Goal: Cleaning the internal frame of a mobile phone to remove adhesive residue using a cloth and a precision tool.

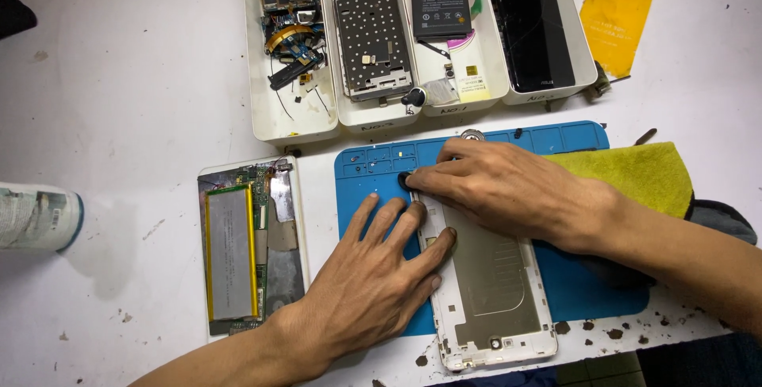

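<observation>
Nearest, the left hand (373, 276) lies flat with open fingers to steady the white back cover (488, 292) on the blue mat (603, 292), the right hand (500, 184) pinches its top corner, parts trays (278, 125) beyond.

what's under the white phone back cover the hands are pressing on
The white back cover lies on a blue work mat, its lower end past the mat on the white table. Both hands, left and right, cover its upper end, hiding what lies there.
</observation>
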